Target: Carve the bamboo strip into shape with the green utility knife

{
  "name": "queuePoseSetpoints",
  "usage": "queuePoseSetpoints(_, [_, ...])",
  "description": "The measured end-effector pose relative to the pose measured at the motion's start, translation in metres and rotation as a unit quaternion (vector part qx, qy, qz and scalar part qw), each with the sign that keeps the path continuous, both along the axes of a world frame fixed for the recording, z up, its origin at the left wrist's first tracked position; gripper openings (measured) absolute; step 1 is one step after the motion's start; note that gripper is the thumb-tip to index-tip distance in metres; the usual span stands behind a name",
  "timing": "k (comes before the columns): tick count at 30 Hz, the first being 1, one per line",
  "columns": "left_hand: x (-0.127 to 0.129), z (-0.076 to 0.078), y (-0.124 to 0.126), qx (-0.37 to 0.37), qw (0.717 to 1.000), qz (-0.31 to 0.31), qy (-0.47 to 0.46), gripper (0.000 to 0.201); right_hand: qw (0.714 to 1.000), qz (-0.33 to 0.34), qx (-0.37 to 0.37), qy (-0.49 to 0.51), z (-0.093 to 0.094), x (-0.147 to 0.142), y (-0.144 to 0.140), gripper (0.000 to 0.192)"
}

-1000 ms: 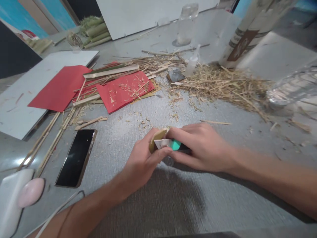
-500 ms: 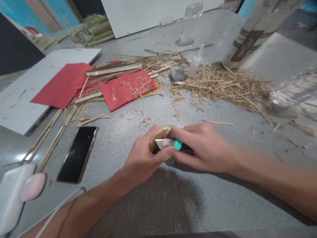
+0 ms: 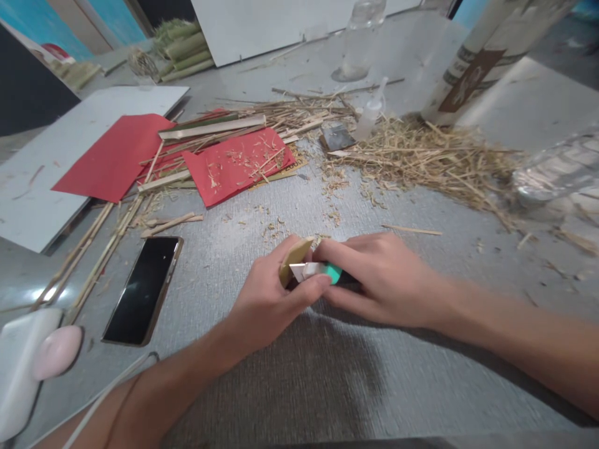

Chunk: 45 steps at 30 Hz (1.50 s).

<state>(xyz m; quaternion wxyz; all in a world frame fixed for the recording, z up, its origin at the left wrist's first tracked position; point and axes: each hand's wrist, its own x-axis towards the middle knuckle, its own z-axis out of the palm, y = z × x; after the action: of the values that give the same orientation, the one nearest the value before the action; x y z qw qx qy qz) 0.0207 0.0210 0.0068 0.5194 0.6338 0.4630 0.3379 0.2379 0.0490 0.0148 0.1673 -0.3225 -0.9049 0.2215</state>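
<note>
My left hand point(image 3: 271, 299) grips a short tan bamboo piece point(image 3: 294, 258) on the grey mat, thumb pressed against the blade. My right hand point(image 3: 384, 277) is closed around a utility knife with a teal handle point(image 3: 333, 272); its silver blade point(image 3: 304, 270) rests against the bamboo piece. Both hands touch at the middle of the mat. Most of the knife's handle is hidden under my right fingers.
A black phone point(image 3: 143, 290) lies left of my hands. Red paper sheets point(image 3: 236, 165) and bamboo strips point(image 3: 210, 128) lie beyond. A straw pile point(image 3: 421, 159) spreads at the right, with a small glue bottle point(image 3: 367, 115), a glass jar point(image 3: 360, 34) and a plastic bottle point(image 3: 556, 171). A white-pink device point(image 3: 40, 358) sits at far left.
Both hands stay together on the bamboo piece and knife; the blade has shifted slightly along the piece. The view has drifted a little.
</note>
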Motion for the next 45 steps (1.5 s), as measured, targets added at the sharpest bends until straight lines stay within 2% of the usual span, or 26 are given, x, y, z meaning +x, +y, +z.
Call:
queuePoseSetpoints(8, [-0.0005,0.0011,0.0007,-0.007,1.0,0.001,0.015,0.026,0.999,0.005,-0.011,-0.039,0.0023,0.0004,-0.0015,0.023])
queuePoseSetpoints(16, [-0.0004,-0.0003,0.0019,0.021,0.999,-0.007,0.031,0.025,0.998,0.033,-0.002,-0.062,0.0014,-0.0007,-0.0018,0.023])
queuePoseSetpoints(45, [-0.0011,0.0002,0.0019,0.019,0.999,-0.023,0.042,0.022,0.997,0.042,0.003,-0.064,-0.0003,-0.0016,-0.0024,0.021])
